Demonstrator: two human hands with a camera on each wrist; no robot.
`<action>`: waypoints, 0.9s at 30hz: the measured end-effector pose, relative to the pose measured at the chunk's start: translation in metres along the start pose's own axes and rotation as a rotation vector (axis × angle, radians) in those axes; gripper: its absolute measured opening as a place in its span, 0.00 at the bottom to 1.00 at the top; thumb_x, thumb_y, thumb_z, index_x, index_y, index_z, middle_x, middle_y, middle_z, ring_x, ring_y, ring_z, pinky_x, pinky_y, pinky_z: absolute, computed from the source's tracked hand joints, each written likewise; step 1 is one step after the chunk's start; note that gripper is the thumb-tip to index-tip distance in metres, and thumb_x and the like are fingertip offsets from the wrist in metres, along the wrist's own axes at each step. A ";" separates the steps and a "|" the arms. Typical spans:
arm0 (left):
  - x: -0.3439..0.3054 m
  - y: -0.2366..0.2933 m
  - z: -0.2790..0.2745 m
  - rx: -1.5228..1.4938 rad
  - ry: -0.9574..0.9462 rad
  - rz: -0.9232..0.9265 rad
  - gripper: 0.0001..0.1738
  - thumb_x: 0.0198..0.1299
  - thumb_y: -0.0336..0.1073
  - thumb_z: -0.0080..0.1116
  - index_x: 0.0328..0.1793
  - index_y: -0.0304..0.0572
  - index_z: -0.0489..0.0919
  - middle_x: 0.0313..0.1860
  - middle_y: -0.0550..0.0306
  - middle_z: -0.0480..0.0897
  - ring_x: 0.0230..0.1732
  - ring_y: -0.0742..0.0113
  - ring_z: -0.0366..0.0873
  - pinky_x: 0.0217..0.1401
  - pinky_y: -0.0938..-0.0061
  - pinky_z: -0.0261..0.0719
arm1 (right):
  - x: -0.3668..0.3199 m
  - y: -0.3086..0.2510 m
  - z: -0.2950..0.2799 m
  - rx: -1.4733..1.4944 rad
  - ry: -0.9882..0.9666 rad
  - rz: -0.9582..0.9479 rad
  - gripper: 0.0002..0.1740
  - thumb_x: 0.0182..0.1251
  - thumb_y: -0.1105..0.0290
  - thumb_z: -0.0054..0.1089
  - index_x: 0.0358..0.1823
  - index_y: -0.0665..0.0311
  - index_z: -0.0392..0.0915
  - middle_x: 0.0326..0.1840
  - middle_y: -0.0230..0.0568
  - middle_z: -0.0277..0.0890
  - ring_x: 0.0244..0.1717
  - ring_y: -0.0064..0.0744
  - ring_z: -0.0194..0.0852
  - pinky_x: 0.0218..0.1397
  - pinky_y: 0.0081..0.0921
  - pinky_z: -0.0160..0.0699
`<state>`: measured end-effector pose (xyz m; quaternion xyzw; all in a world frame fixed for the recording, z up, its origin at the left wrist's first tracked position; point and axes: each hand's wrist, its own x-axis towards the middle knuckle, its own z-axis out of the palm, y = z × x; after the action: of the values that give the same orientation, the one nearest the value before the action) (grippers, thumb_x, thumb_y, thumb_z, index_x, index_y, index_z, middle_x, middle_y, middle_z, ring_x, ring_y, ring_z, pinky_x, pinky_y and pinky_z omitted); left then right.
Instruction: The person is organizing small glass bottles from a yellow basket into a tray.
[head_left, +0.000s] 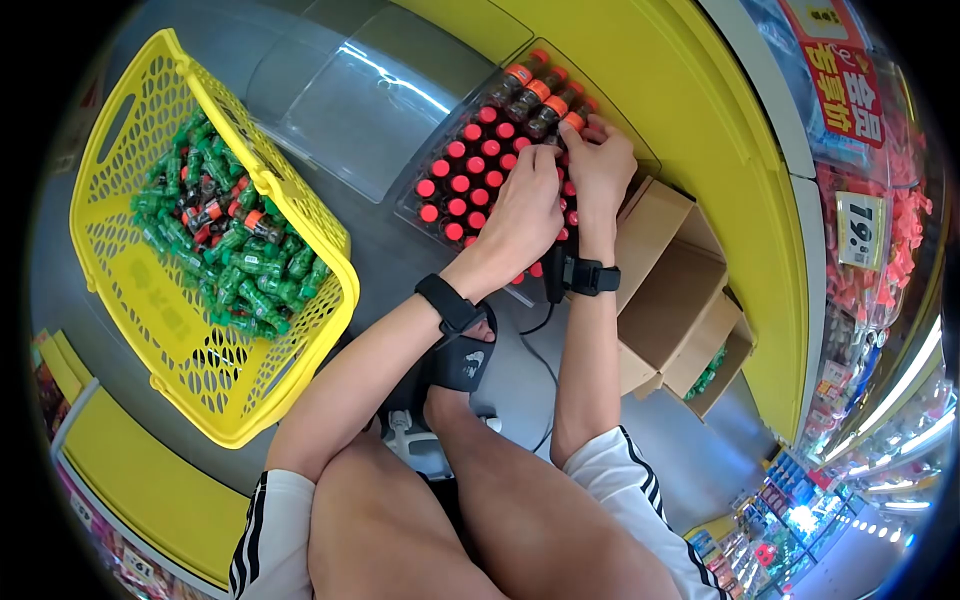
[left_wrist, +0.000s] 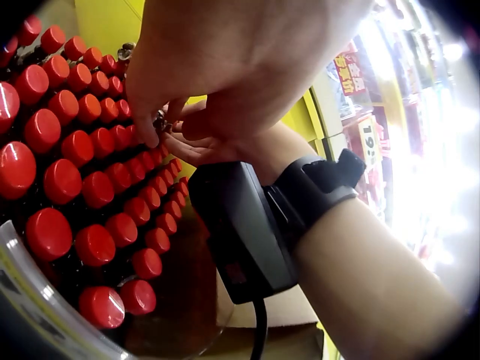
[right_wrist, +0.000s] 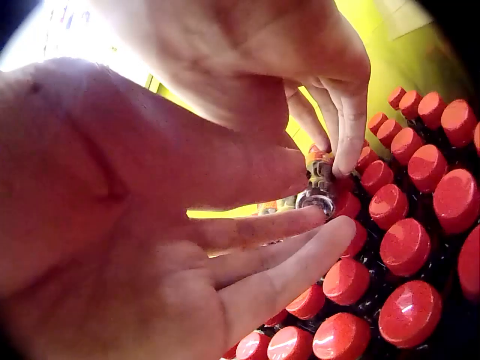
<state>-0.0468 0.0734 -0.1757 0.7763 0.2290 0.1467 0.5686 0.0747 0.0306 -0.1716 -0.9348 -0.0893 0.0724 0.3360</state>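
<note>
My right hand [head_left: 600, 165] pinches a small dark bottle [right_wrist: 318, 181] with an orange band between thumb and index finger; its clear round end faces the right wrist camera. My left hand [head_left: 522, 208] meets it, its fingertips at the bottle's banded part. Fingers cover most of this bottle in the head view. Both hands are over a clear bin [head_left: 408, 208] packed with upright red-capped bottles [head_left: 460, 184]. Several dark bottles with orange labels [head_left: 535, 93] lie on top at the bin's far end.
A yellow basket [head_left: 200, 405] on the left holds green bottles [head_left: 255, 265] and some dark ones. Open cardboard boxes [head_left: 665, 290] stand right of the bin, beside a yellow shelf base [head_left: 745, 190]. A cable [head_left: 545, 365] runs down from the right wrist device.
</note>
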 end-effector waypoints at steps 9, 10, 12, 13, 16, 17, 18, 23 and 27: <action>-0.006 0.012 -0.001 0.016 0.117 -0.158 0.24 0.77 0.26 0.50 0.76 0.21 0.70 0.64 0.31 0.78 0.62 0.34 0.80 0.65 0.50 0.79 | -0.003 -0.003 -0.002 0.030 -0.008 0.010 0.30 0.64 0.63 0.81 0.63 0.73 0.85 0.44 0.48 0.93 0.42 0.35 0.94 0.51 0.34 0.91; -0.005 0.011 -0.001 0.016 0.146 -0.161 0.25 0.78 0.27 0.49 0.78 0.20 0.69 0.63 0.31 0.78 0.62 0.35 0.80 0.65 0.50 0.79 | -0.003 -0.004 -0.003 0.022 -0.012 0.012 0.30 0.65 0.63 0.81 0.63 0.73 0.85 0.44 0.48 0.93 0.42 0.35 0.94 0.51 0.34 0.91; -0.004 0.010 -0.001 -0.014 0.127 -0.152 0.26 0.78 0.26 0.49 0.79 0.20 0.68 0.63 0.31 0.78 0.62 0.35 0.80 0.65 0.50 0.79 | -0.005 -0.004 -0.004 0.037 -0.012 0.018 0.30 0.65 0.62 0.80 0.64 0.73 0.85 0.45 0.48 0.93 0.43 0.35 0.94 0.51 0.34 0.91; -0.004 0.010 -0.001 -0.044 0.105 -0.147 0.27 0.78 0.26 0.48 0.80 0.19 0.67 0.63 0.31 0.78 0.61 0.35 0.80 0.64 0.50 0.78 | -0.007 -0.003 -0.004 0.051 -0.013 0.027 0.30 0.66 0.62 0.80 0.64 0.73 0.85 0.46 0.48 0.93 0.43 0.36 0.94 0.51 0.34 0.91; -0.003 0.010 0.000 -0.067 0.075 -0.161 0.28 0.78 0.26 0.48 0.81 0.19 0.67 0.64 0.30 0.78 0.62 0.35 0.80 0.65 0.51 0.78 | -0.007 -0.001 -0.004 0.065 -0.016 0.032 0.30 0.66 0.63 0.80 0.65 0.73 0.84 0.46 0.48 0.92 0.43 0.35 0.94 0.51 0.32 0.91; -0.003 0.010 0.000 -0.066 0.075 -0.161 0.28 0.78 0.26 0.48 0.81 0.19 0.67 0.64 0.30 0.78 0.62 0.35 0.80 0.65 0.51 0.78 | -0.008 -0.001 -0.004 0.065 -0.016 0.032 0.30 0.66 0.63 0.80 0.65 0.73 0.84 0.46 0.48 0.92 0.43 0.35 0.94 0.51 0.32 0.91; -0.003 0.008 0.001 -0.057 0.089 -0.155 0.28 0.78 0.26 0.48 0.81 0.18 0.66 0.64 0.30 0.77 0.62 0.35 0.79 0.65 0.52 0.77 | -0.008 0.000 -0.003 0.089 -0.015 0.029 0.29 0.66 0.65 0.80 0.65 0.73 0.84 0.46 0.48 0.92 0.43 0.34 0.93 0.51 0.32 0.91; 0.000 -0.002 0.004 -0.060 0.124 -0.116 0.29 0.78 0.27 0.50 0.81 0.17 0.66 0.64 0.30 0.77 0.63 0.35 0.79 0.67 0.53 0.77 | -0.006 0.000 0.001 0.109 -0.008 0.009 0.28 0.65 0.67 0.80 0.64 0.73 0.84 0.45 0.48 0.92 0.42 0.32 0.93 0.50 0.30 0.91; 0.004 -0.003 0.001 -0.066 0.088 -0.149 0.29 0.78 0.27 0.51 0.81 0.16 0.65 0.66 0.30 0.76 0.64 0.38 0.79 0.67 0.56 0.79 | -0.006 0.002 0.003 0.150 -0.002 0.016 0.29 0.65 0.67 0.80 0.64 0.74 0.84 0.45 0.48 0.92 0.42 0.32 0.93 0.49 0.31 0.91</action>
<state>-0.0438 0.0750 -0.1794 0.7308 0.3060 0.1451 0.5927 0.0686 0.0297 -0.1741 -0.9077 -0.0765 0.0827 0.4043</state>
